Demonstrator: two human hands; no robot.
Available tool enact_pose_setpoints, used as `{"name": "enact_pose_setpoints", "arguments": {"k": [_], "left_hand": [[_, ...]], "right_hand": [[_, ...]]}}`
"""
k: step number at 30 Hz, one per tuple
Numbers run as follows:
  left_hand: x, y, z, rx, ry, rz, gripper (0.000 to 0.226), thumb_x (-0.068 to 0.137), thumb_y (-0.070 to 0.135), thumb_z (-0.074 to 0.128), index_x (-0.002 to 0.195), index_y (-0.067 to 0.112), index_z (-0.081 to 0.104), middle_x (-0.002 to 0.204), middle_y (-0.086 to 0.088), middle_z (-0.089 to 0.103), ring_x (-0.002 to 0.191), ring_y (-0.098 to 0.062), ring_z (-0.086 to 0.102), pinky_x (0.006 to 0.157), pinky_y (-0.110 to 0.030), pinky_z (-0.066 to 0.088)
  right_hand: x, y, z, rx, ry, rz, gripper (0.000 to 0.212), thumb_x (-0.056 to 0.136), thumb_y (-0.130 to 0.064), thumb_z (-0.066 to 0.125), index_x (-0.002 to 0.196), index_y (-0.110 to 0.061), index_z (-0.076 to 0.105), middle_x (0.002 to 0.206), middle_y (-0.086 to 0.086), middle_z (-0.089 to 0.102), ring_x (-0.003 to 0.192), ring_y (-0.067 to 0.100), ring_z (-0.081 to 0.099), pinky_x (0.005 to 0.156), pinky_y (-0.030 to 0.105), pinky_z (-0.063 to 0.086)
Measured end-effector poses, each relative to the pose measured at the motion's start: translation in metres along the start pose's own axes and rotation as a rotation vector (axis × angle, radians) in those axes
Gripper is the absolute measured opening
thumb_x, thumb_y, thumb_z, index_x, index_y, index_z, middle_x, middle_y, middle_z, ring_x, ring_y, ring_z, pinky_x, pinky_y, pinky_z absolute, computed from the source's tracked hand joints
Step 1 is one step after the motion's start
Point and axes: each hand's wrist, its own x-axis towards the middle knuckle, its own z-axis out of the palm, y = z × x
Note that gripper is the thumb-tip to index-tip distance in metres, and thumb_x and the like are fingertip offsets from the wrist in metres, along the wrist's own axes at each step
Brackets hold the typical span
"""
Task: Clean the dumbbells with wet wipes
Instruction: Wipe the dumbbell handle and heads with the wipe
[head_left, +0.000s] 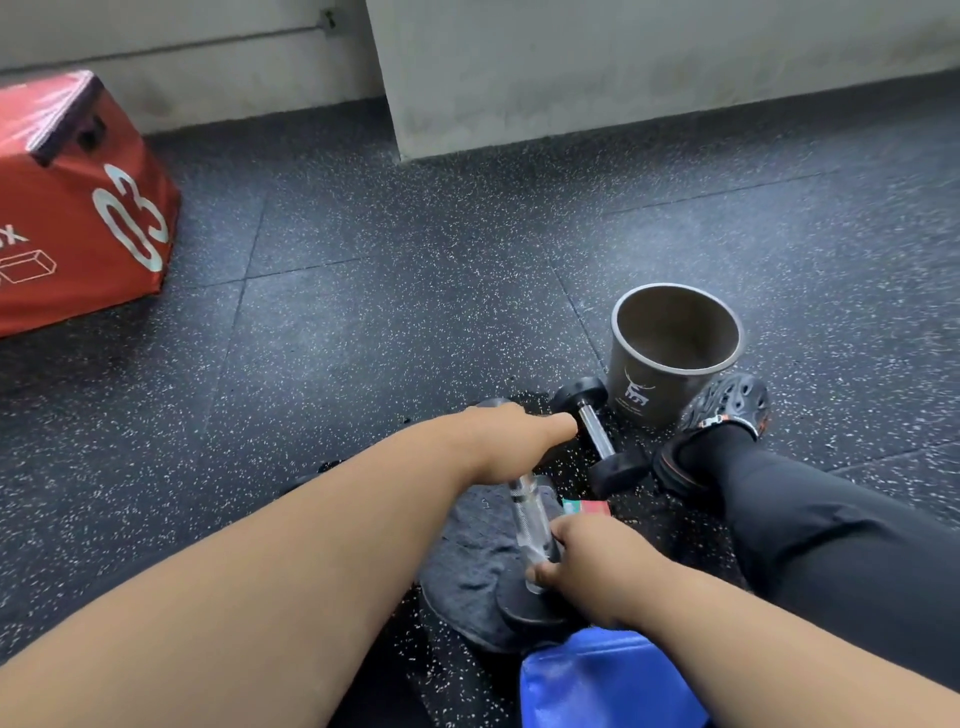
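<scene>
Head view shows your left hand (511, 441) curled over the far head of the black-ended, chrome-handled dumbbell (530, 525), steadying it on the dark grey cloth (467, 551), while your right hand (592, 561) pinches its handle near the close head, probably to rub it; no wipe is visible. Count two dumbbells: the second dumbbell (597, 431) lies just beyond your left hand, beside one grey paper cup (670, 358).

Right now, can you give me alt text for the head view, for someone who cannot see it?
Both hands hold one dumbbell over a grey cloth on the speckled floor: the left hand on its far end, the right hand at the handle's near end. A second dumbbell lies beside a brown bucket.
</scene>
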Motion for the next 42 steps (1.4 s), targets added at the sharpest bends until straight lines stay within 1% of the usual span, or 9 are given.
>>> {"name": "enact_pose_setpoints", "arguments": {"k": [4, 7, 10, 14, 19, 25, 29, 34, 42], "left_hand": [[0.004, 0.000, -0.002, -0.063, -0.010, -0.011, 0.045, 0.112, 0.050, 0.035, 0.146, 0.025, 0.051, 0.154, -0.019, 0.051, 0.137, -0.038, 0.048, 0.113, -0.043, 0.036], [0.020, -0.007, 0.003, -0.168, 0.024, -0.047, 0.044, 0.095, 0.068, 0.041, 0.104, 0.032, 0.065, 0.137, -0.018, 0.063, 0.122, -0.042, 0.059, 0.111, -0.053, 0.042], [0.040, -0.015, 0.010, -0.271, 0.026, -0.079, 0.074, 0.074, 0.081, 0.044, 0.102, 0.014, 0.059, 0.129, -0.026, 0.062, 0.119, -0.047, 0.060, 0.103, -0.056, 0.044], [0.052, -0.020, 0.011, -0.328, 0.022, -0.102, 0.055, 0.074, 0.080, 0.048, 0.080, 0.026, 0.049, 0.081, -0.007, 0.049, 0.074, -0.031, 0.047, 0.086, -0.052, 0.043], [0.039, -0.015, -0.002, -0.364, -0.004, -0.089, 0.039, 0.097, 0.063, 0.048, 0.085, 0.025, 0.045, 0.085, -0.002, 0.041, 0.078, -0.022, 0.035, 0.075, -0.043, 0.029], [0.037, -0.017, -0.007, -0.363, -0.008, -0.152, 0.058, 0.103, 0.062, 0.046, 0.127, 0.017, 0.072, 0.126, -0.002, 0.075, 0.103, -0.025, 0.064, 0.093, -0.038, 0.046], [0.035, -0.014, -0.008, -0.352, 0.033, -0.150, 0.041, 0.104, 0.060, 0.047, 0.093, 0.024, 0.063, 0.085, 0.001, 0.061, 0.067, -0.020, 0.046, 0.065, -0.036, 0.036], [0.030, -0.016, -0.007, -0.362, 0.010, -0.156, 0.051, 0.100, 0.065, 0.047, 0.113, 0.023, 0.072, 0.113, -0.001, 0.074, 0.089, -0.023, 0.061, 0.079, -0.037, 0.045], [0.023, -0.012, -0.009, -0.341, 0.039, -0.132, 0.037, 0.105, 0.058, 0.046, 0.090, 0.025, 0.055, 0.079, 0.004, 0.051, 0.066, -0.017, 0.041, 0.064, -0.035, 0.032]], "right_hand": [[0.005, 0.004, -0.009, 0.224, -0.026, 0.037, 0.036, 0.090, -0.046, 0.077, 0.070, -0.022, 0.060, 0.061, -0.007, 0.060, 0.056, 0.008, 0.052, 0.050, 0.022, 0.038], [0.015, 0.002, -0.019, 0.327, -0.017, 0.022, 0.039, 0.084, -0.054, 0.079, 0.072, -0.020, 0.066, 0.065, -0.001, 0.070, 0.061, 0.019, 0.063, 0.066, 0.037, 0.053], [0.021, 0.002, -0.026, 0.250, -0.069, -0.018, 0.046, 0.085, -0.063, 0.076, 0.082, -0.017, 0.071, 0.074, 0.003, 0.074, 0.069, 0.025, 0.068, 0.073, 0.039, 0.056], [0.019, 0.005, -0.033, 0.070, -0.152, -0.024, 0.047, 0.086, -0.059, 0.078, 0.082, -0.013, 0.068, 0.069, 0.001, 0.062, 0.065, 0.019, 0.053, 0.066, 0.034, 0.047], [0.016, 0.006, -0.033, 0.037, -0.152, -0.014, 0.043, 0.081, -0.056, 0.081, 0.083, -0.014, 0.069, 0.068, -0.001, 0.065, 0.066, 0.018, 0.057, 0.069, 0.034, 0.053], [0.011, 0.005, -0.050, 0.257, -0.239, -0.024, 0.024, 0.079, -0.043, 0.074, 0.086, -0.020, 0.079, 0.071, 0.002, 0.073, 0.060, 0.011, 0.057, 0.065, 0.035, 0.053], [0.006, 0.013, -0.061, 0.274, -0.329, -0.082, 0.021, 0.090, -0.028, 0.063, 0.100, -0.025, 0.082, 0.077, -0.011, 0.075, 0.065, 0.012, 0.064, 0.070, 0.030, 0.053], [0.011, 0.018, -0.053, 0.229, -0.145, -0.068, 0.005, 0.091, -0.032, 0.078, 0.089, -0.029, 0.082, 0.082, -0.012, 0.080, 0.080, 0.008, 0.075, 0.070, 0.021, 0.055], [0.016, 0.005, -0.039, 0.198, 0.011, 0.050, 0.051, 0.065, -0.061, 0.093, 0.083, -0.020, 0.070, 0.069, -0.006, 0.074, 0.061, 0.006, 0.062, 0.060, 0.027, 0.048]]}}
